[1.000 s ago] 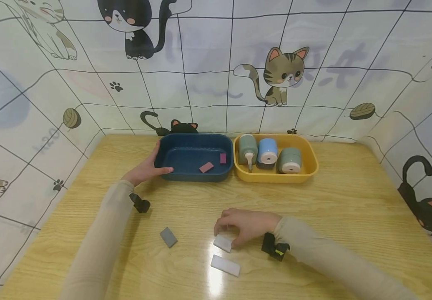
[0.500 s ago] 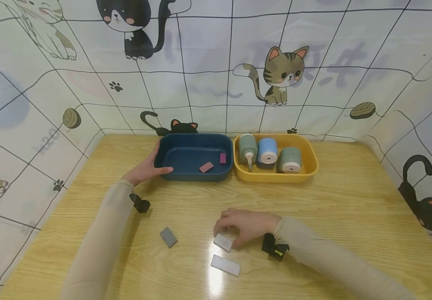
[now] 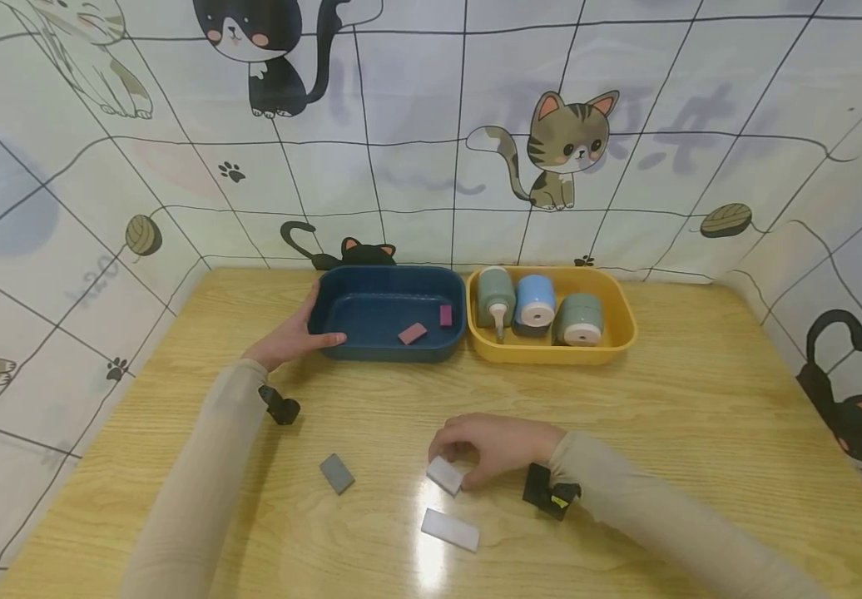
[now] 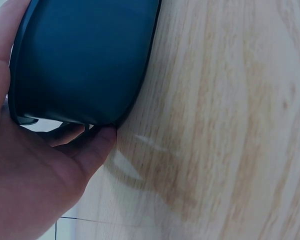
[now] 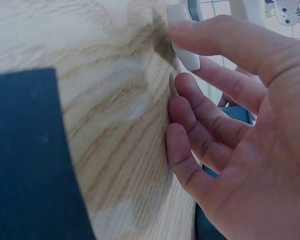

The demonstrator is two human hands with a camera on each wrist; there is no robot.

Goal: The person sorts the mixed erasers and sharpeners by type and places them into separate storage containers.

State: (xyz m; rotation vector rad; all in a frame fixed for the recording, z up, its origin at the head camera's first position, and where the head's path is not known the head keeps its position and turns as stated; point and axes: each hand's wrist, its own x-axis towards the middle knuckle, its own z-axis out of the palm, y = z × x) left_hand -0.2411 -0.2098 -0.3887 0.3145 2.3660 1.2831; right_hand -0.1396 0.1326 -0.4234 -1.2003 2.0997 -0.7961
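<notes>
While the left hand (image 3: 286,339) steadies the blue tray (image 3: 386,287) by its rim, the right hand (image 3: 497,445) pinches a white eraser (image 3: 444,475) off the table (image 3: 700,416) and should firm its grip before lifting.

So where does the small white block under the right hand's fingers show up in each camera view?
Head: white block low centre on the table, at the right hand fingertips.
Left wrist: not in view; only the blue tray and left hand.
Right wrist: top centre, between thumb and fingers.
Shared landmark: wooden table.
</notes>
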